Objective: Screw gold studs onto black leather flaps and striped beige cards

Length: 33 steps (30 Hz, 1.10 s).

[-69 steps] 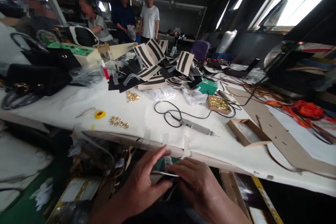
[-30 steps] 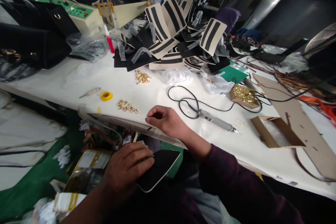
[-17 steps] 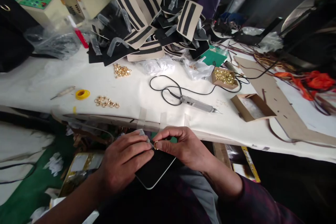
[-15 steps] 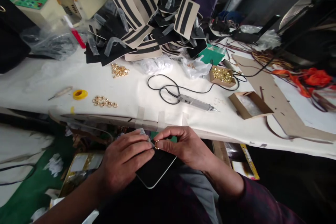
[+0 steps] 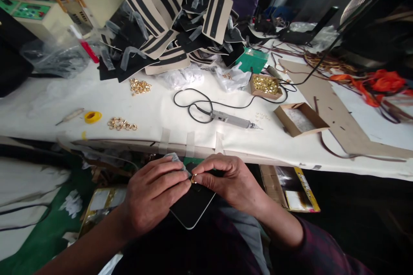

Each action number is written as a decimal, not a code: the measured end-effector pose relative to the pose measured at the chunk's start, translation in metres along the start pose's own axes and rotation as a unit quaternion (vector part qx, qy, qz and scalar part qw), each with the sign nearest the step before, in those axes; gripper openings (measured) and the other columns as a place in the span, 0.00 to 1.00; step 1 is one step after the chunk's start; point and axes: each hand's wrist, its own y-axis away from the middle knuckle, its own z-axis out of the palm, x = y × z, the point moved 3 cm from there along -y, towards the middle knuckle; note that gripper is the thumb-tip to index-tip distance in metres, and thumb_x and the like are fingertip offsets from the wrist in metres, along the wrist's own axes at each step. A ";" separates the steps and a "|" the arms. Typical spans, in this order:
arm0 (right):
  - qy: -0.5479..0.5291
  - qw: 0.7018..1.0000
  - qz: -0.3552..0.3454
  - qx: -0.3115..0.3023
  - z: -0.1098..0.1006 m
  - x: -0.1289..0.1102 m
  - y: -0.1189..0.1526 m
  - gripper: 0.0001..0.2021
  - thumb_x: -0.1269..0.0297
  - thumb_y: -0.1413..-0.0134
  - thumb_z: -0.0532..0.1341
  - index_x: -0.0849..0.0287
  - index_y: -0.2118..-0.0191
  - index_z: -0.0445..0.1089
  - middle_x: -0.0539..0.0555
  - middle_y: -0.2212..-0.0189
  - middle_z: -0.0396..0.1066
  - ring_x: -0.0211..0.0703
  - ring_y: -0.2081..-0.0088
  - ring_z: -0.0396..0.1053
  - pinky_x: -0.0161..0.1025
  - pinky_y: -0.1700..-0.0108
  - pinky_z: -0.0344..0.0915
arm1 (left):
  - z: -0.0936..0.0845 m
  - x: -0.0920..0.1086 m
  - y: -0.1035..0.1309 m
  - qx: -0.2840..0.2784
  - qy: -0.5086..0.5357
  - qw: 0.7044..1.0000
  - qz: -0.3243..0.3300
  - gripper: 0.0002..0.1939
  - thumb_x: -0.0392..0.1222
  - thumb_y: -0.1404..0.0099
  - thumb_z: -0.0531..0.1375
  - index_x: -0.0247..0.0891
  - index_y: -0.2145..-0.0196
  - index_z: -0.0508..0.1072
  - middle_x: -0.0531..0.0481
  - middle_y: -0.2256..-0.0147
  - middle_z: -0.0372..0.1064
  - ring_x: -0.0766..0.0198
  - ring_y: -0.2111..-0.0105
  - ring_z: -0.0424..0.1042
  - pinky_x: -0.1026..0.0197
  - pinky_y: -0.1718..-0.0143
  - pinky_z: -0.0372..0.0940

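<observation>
A black panel with a pale edge (image 5: 190, 210) lies over my lap, below the table's front edge. My left hand (image 5: 155, 193) is closed over its upper left part, fingers pressed together on a strip wrapped in clear plastic (image 5: 174, 157). Between the thumb and forefinger of my right hand (image 5: 226, 178) is a small gold ring (image 5: 194, 178), held right at my left fingertips. The fingers hide how the ring and the strip meet. On the table beyond lies a grey pen-like tool (image 5: 234, 120) with a black cord.
Gold rings (image 5: 121, 124), a yellow tape roll (image 5: 93, 117) and an awl (image 5: 71, 116) lie at the left. A box of gold pieces (image 5: 266, 86) and an open carton (image 5: 301, 120) stand right. Striped panels (image 5: 217, 18) are piled behind. A person's arm shows top left.
The view has shifted slightly, so the table things appear a little further left and up. Both hands keep nearly the same pose, the ring still at my left fingertips.
</observation>
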 end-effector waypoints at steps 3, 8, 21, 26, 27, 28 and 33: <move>0.046 0.998 -0.043 0.001 -0.003 -0.004 0.003 0.06 0.60 0.39 0.69 0.54 0.61 0.82 0.52 0.67 0.80 0.41 0.65 0.76 0.37 0.58 0.71 | 0.000 0.002 -0.003 -0.003 0.004 1.000 -0.010 0.12 0.32 0.31 0.61 0.42 0.53 0.78 0.52 0.57 0.81 0.58 0.50 0.77 0.48 0.42 0.72; 0.061 0.997 -0.038 -0.003 -0.004 0.000 0.008 0.06 0.60 0.39 0.68 0.56 0.63 0.80 0.52 0.67 0.79 0.40 0.65 0.75 0.37 0.59 0.70 | 0.006 0.004 -0.002 -0.008 0.008 1.000 -0.008 0.15 0.27 0.33 0.59 0.40 0.52 0.78 0.50 0.56 0.81 0.56 0.49 0.77 0.50 0.44 0.73; 0.014 0.998 -0.028 0.051 -0.009 0.006 0.009 0.07 0.57 0.41 0.70 0.55 0.65 0.78 0.54 0.62 0.75 0.44 0.57 0.73 0.42 0.50 0.69 | 0.015 0.002 -0.003 0.030 0.022 0.998 -0.042 0.16 0.26 0.35 0.61 0.41 0.53 0.78 0.49 0.58 0.81 0.56 0.51 0.77 0.53 0.49 0.74; 0.018 0.999 -0.036 0.010 -0.011 -0.001 0.010 0.08 0.59 0.36 0.66 0.55 0.61 0.80 0.54 0.63 0.77 0.43 0.59 0.74 0.41 0.53 0.71 | 0.018 0.001 -0.003 0.021 0.049 0.996 -0.070 0.18 0.24 0.37 0.63 0.40 0.52 0.77 0.47 0.56 0.80 0.55 0.50 0.76 0.51 0.47 0.73; 0.022 0.999 -0.035 -0.003 -0.013 -0.003 0.011 0.08 0.59 0.35 0.64 0.55 0.58 0.80 0.55 0.62 0.77 0.44 0.58 0.75 0.41 0.52 0.70 | 0.018 0.000 -0.003 0.025 0.052 0.995 -0.079 0.18 0.24 0.38 0.63 0.40 0.53 0.77 0.47 0.57 0.80 0.56 0.50 0.76 0.51 0.48 0.73; 0.027 0.999 -0.032 -0.015 -0.015 -0.004 0.012 0.09 0.60 0.34 0.64 0.55 0.56 0.80 0.55 0.60 0.77 0.44 0.56 0.74 0.42 0.51 0.70 | 0.019 0.000 -0.004 0.027 0.055 0.994 -0.088 0.18 0.24 0.38 0.63 0.40 0.53 0.77 0.48 0.57 0.79 0.56 0.51 0.77 0.52 0.48 0.73; 0.042 0.997 0.008 -0.062 -0.019 0.001 0.014 0.24 0.55 0.50 0.75 0.53 0.47 0.75 0.54 0.53 0.75 0.48 0.52 0.73 0.42 0.48 0.68 | 0.027 -0.005 -0.001 0.027 0.073 0.986 -0.147 0.14 0.27 0.36 0.63 0.41 0.56 0.78 0.48 0.59 0.79 0.58 0.54 0.78 0.54 0.49 0.73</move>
